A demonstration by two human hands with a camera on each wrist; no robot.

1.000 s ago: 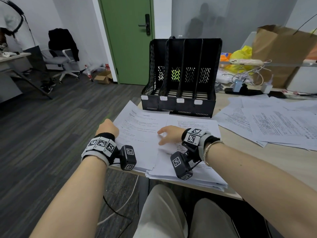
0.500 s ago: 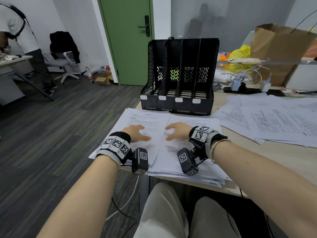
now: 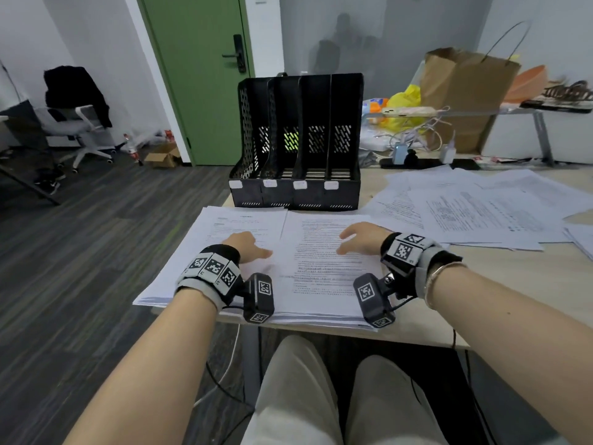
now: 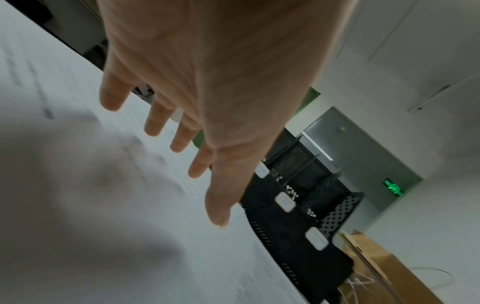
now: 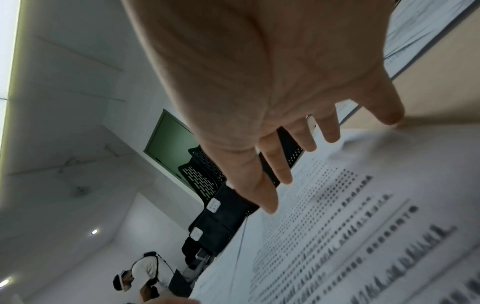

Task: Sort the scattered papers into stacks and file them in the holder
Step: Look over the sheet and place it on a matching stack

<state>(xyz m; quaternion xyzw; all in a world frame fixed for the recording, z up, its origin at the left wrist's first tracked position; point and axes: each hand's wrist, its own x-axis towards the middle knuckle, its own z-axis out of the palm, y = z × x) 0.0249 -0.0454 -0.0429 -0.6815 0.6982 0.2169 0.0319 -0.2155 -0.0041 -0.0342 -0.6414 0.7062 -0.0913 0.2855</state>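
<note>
— How are the hands held?
— Nothing is gripped. The left hand (image 3: 245, 248) is spread flat over the left stack of papers (image 3: 221, 252), fingers (image 4: 155, 121) straight and apart. The right hand (image 3: 362, 237) is spread the same way over the right stack (image 3: 321, 271). Whether the sheets are touched cannot be told.
— Which way are the stacks laid?
— Side by side at the near edge of the table (image 3: 500, 268), long sides pointed away toward the black holder (image 3: 296, 142), which is stood just behind them.
— What else is seen?
— More papers (image 3: 475, 210) are scattered to the right. A green door (image 3: 195, 75) and a brown paper bag (image 3: 462, 94) are seen behind.
</note>
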